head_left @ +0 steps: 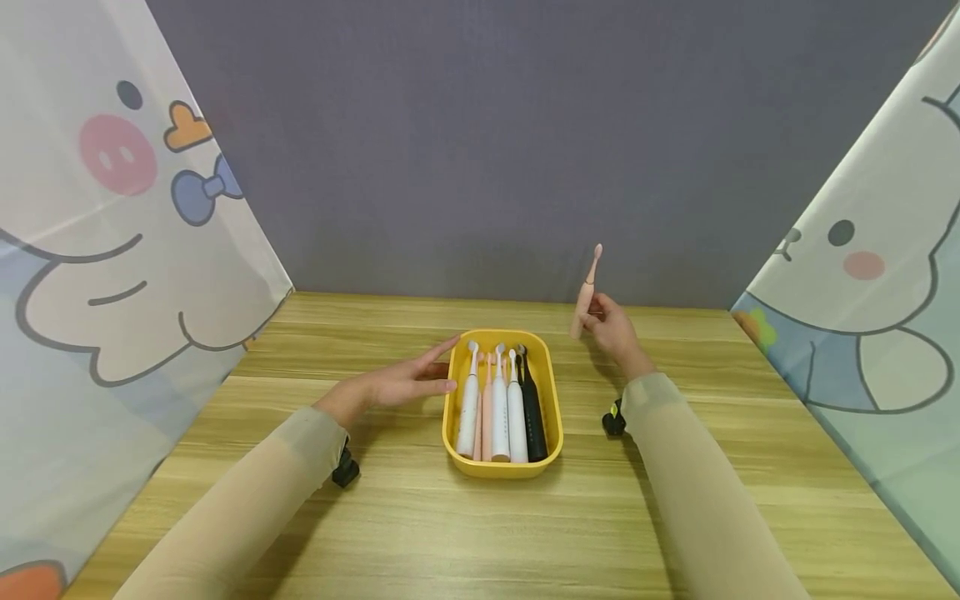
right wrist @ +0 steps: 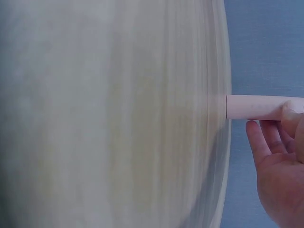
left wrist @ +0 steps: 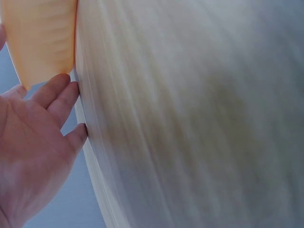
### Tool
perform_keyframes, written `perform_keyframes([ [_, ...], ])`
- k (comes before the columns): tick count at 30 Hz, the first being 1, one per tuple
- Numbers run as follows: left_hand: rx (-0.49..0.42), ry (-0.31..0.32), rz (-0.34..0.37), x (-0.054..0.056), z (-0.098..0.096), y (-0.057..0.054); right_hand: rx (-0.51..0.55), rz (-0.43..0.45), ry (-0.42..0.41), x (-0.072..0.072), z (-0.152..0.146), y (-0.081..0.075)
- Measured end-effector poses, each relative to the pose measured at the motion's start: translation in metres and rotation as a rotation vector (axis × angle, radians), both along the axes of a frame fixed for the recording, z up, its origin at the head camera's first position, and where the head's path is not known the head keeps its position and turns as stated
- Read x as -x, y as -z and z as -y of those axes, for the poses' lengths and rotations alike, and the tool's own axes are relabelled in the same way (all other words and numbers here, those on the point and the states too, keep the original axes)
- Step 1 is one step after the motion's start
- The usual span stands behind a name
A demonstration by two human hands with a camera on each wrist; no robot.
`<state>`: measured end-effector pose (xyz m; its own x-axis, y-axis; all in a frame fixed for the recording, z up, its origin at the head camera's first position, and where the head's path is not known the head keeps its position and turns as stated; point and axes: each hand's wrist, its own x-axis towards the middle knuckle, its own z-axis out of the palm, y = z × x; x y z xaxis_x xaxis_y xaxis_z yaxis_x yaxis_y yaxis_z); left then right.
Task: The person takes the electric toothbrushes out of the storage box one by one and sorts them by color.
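Observation:
A pink electric toothbrush (head_left: 586,302) stands nearly upright, brush head up, pinched by my right hand (head_left: 613,332) to the right of the yellow bin. In the right wrist view, thumb and fingers grip its pink handle (right wrist: 256,108), whose base is close to the tabletop; whether it touches I cannot tell. My left hand (head_left: 408,382) rests against the left side of the yellow bin (head_left: 504,470), fingers extended. The left wrist view shows its fingertips at the bin's wall (left wrist: 45,42). Inside the bin lie several electric toothbrushes: white (head_left: 499,408), pink (head_left: 487,417) and black (head_left: 532,417).
The bin stands on a wood-grain table (head_left: 420,533). A grey wall (head_left: 480,150) rises behind the table's far edge. Cartoon-printed cloth panels (head_left: 150,275) flank the left and right sides. Dark wrist devices (head_left: 614,419) sit beneath both forearms.

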<state>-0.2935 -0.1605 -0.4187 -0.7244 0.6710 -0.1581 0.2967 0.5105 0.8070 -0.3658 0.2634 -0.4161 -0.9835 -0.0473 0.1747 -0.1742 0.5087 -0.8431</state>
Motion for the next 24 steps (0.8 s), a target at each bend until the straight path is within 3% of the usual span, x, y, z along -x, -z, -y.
perform_keyframes([
  [14, -0.006, -0.005, 0.013, -0.002, 0.000, 0.000, -0.049, -0.003, -0.008, 0.000, -0.005, 0.000],
  [24, 0.000, -0.009, 0.007, -0.002, 0.000, 0.000, -0.047, 0.016, -0.022, -0.010, -0.018, -0.006],
])
